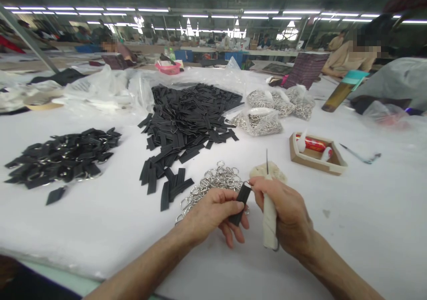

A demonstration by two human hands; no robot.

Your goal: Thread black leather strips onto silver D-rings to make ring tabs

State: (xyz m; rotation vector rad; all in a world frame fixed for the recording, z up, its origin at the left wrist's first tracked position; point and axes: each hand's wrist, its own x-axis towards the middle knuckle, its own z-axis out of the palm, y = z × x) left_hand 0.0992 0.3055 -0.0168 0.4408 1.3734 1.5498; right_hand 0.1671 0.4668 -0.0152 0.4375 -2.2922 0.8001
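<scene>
My left hand pinches a short black fabric strip between thumb and fingers, its lower fingers spread loosely. At the strip's upper end is a metal ring, touched by the fingertips of my right hand. That hand also grips a tool with a pale wrapped handle and a thin metal spike pointing up. Silvery metal rings lie in a pile just behind my left hand. A flat cream-coloured lump lies behind my right hand, partly hidden.
Loose black strips form a big heap in the middle. Strips fitted with rings are piled at left. Bagged rings, a cardboard tray with glue tubes, and a bottle stand at right. Co-workers sit beyond.
</scene>
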